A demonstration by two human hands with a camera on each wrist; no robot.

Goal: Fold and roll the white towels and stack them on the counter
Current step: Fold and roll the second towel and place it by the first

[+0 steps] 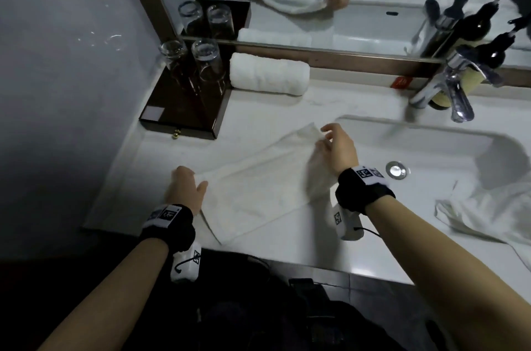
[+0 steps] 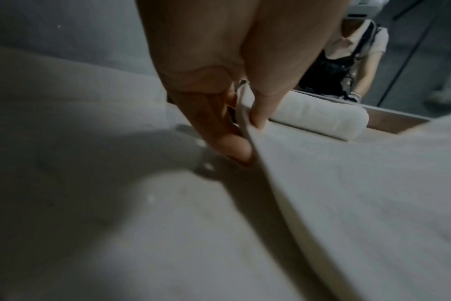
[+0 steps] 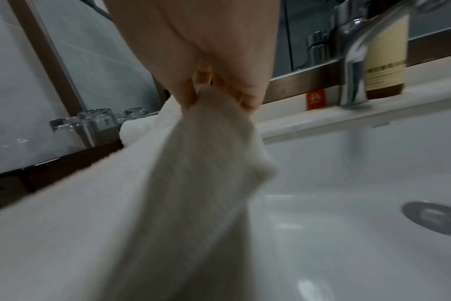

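— White towel is lying half-folded on the counter, one end overhanging the basin. Hands?

— Left hand is pinching the near edge; right hand is gripping the far corner.

— Handling?

— Soft, limp, light, I judge; hold corners. One rolled towel is sitting by the mirror.

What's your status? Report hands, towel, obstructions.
Left hand and right hand pinch flat towel. Rolled towel done. Faucet close.
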